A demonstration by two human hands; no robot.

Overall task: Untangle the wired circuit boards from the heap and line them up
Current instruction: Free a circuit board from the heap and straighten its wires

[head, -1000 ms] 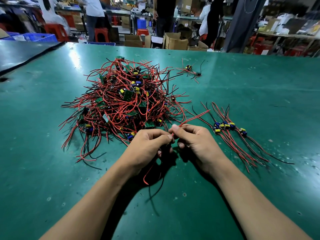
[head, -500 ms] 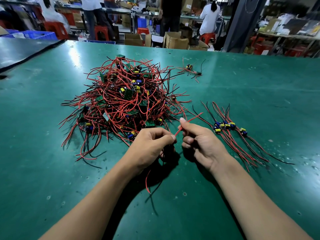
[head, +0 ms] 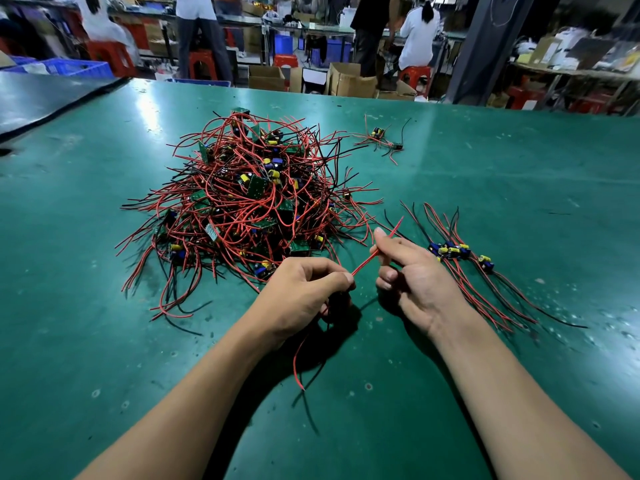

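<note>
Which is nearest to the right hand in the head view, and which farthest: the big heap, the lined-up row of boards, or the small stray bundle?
From the right hand:
1. Lined-up row of boards, just to its right.
2. Big heap, ahead and left.
3. Small stray bundle, far ahead.

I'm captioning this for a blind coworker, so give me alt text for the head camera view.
Two bare hands hold one red wire taut between them, left hand pinching one end, right hand the other, above a green table. Behind lies a tangled heap of wired circuit boards; at right, a sorted row.
</note>
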